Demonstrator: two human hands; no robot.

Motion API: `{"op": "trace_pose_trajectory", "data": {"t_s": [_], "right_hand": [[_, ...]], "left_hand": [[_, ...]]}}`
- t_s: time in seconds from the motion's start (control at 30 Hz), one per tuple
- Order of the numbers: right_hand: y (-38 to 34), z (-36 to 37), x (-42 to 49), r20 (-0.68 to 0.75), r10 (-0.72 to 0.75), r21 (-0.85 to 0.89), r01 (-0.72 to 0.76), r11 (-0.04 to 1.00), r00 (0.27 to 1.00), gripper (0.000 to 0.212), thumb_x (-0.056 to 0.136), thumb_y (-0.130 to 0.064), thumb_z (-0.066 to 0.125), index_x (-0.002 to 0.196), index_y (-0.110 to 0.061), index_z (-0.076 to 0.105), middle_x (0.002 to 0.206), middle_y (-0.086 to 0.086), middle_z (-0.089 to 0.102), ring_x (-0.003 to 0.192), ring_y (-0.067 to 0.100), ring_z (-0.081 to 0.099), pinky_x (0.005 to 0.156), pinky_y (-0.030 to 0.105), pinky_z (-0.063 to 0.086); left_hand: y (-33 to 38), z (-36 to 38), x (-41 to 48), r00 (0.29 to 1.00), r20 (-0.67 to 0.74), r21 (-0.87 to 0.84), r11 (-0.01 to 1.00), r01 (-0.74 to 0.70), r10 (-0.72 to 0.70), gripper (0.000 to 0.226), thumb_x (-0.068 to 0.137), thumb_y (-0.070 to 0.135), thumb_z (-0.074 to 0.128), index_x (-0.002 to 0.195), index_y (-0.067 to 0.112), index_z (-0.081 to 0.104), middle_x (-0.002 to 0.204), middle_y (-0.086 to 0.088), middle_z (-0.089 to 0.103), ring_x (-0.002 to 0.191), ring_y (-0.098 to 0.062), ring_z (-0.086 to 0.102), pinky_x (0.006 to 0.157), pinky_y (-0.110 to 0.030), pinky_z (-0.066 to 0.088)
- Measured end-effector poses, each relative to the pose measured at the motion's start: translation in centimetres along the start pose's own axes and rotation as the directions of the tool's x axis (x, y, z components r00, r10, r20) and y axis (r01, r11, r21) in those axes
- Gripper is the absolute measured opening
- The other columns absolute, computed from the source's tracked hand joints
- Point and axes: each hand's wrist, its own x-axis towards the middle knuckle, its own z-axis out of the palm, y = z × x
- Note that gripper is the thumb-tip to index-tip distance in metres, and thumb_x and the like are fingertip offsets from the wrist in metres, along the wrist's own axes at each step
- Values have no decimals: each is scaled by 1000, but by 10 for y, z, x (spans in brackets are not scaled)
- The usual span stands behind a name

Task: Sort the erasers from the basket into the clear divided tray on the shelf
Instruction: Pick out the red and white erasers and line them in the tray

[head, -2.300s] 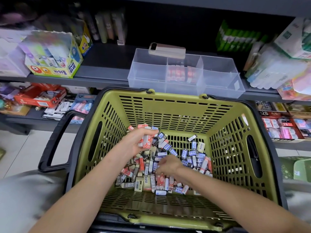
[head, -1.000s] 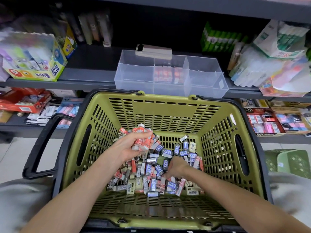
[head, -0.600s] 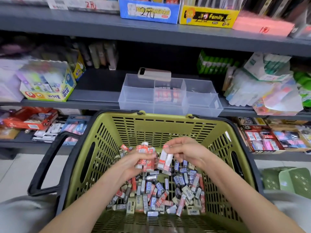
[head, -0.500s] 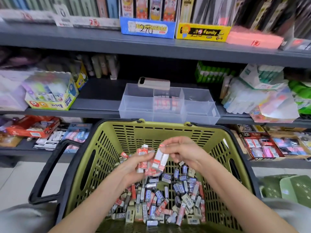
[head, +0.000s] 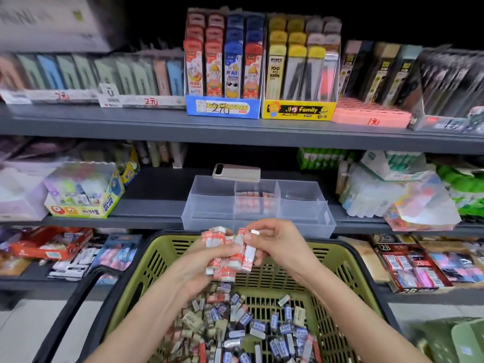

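Both hands have come up out of the olive-green slotted plastic basket (head: 162, 247) since a moment ago. Our left hand (head: 196, 263) and right hand (head: 280, 244) now meet above its far rim, where before the right was down in the pile. Left fingers are curled tight round a fistful of red-and-white sleeved erasers (head: 222, 255). Right fingers pinch one or two more of the same kind against that bundle, so neither hand is free.

Just beyond and slightly above the fingers sits the clear divided plastic tray (head: 209, 213) on the grey metal shelf (head: 146, 210), its middle compartment already holding matching red erasers. A beige phone-like device (head: 236, 172) rests across the tray's back rim. Below the fingers, the mixed heap of blue, beige and red erasers (head: 251, 328) lies in the basket.

We judge this batch gathered — the next move looks like a short carry forward into the middle compartment, taking care that no loose piece slips from the crowded grip.
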Motion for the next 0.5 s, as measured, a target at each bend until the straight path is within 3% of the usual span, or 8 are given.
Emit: {"op": "trace_pose_trajectory", "data": {"t_s": [0.1, 0.2, 0.27, 0.5], "right_hand": [[-11, -18, 15, -22, -27, 63, 28, 998, 999, 17, 83, -2, 65, 100, -2, 62, 56, 5, 64, 44, 12, 58, 47, 19, 50], [-21, -47, 37, -106, -70, 178, 88, 980, 992, 18, 84, 6, 60, 101, 0, 62, 71, 11, 69, 55, 15, 63, 56, 20, 54], [-23, -64, 53, -171, -96, 181, 127, 975, 981, 17, 84, 6, 60, 100, 0, 63, 73, 8, 71, 58, 13, 65, 61, 19, 55], [-12, -88, 116, -336, -180, -144, 138, 980, 925, 19, 83, 0, 66, 100, -7, 69, 83, 2, 69, 65, -3, 61, 58, 9, 46]], "left_hand": [[20, 7, 10, 998, -7, 23, 997, -67, 67, 52, 47, 4, 87, 94, 6, 63, 83, -14, 73, 68, -26, 71, 52, -29, 54], [42, 4, 22, 990, -43, -30, 991, -132, 131, 37, 61, 3, 75, 92, 9, 57, 65, -5, 64, 48, -19, 61, 38, -23, 43], [53, -2, 30, 985, -52, -43, 985, -164, 162, 34, 64, 3, 72, 92, 10, 54, 60, -4, 59, 44, -17, 56, 36, -20, 38], [77, -14, 59, 979, -63, -21, 980, -196, 195, 30, 64, 3, 72, 87, 12, 55, 61, -5, 60, 45, -17, 57, 36, -21, 40]]}}
